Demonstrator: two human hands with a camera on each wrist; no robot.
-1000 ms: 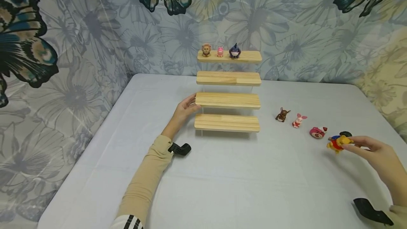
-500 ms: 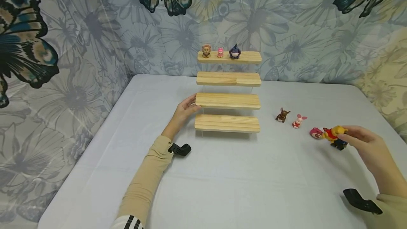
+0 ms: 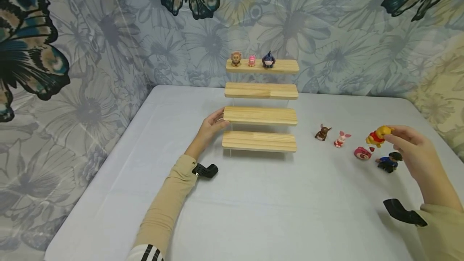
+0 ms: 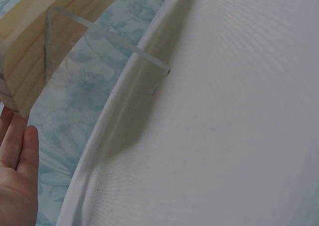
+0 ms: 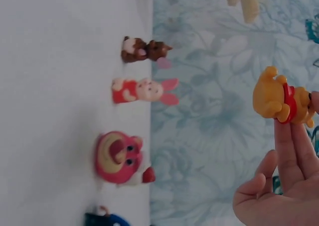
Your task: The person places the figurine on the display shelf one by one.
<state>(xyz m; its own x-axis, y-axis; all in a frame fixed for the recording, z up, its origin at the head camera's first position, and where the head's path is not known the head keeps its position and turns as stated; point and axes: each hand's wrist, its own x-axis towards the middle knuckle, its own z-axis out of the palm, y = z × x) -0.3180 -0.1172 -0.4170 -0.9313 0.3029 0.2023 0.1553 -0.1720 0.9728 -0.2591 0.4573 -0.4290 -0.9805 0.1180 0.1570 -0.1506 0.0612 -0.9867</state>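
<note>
A tiered wooden display shelf [image 3: 260, 115] stands on the white table. My left hand [image 3: 214, 123] grips the left end of its second-lowest board; in the left wrist view the fingertips of that hand [image 4: 19, 171] are partly hidden by the board. My right hand [image 3: 417, 146] pinches a yellow Winnie the Pooh figurine [image 3: 378, 136] in a red shirt, held above the table. Below and left of it lies a pink bear figurine [image 3: 363, 153]. Beside that is a figurine in blue with a black cap [image 3: 390, 162]. A piglet figurine [image 3: 339, 139] and a brown kangaroo-like figurine [image 3: 322, 132] stand further left.
On the top board stand a lion figurine [image 3: 236, 58], a small pink figurine [image 3: 251, 61] and a dark blue donkey figurine [image 3: 268, 59]. A floral cloth wall [image 3: 348, 51] with butterflies closes off the table's back and sides.
My right hand has moved up and away from me with the Pooh figurine, uncovering the figurine in blue. The left hand stays on the shelf.
</note>
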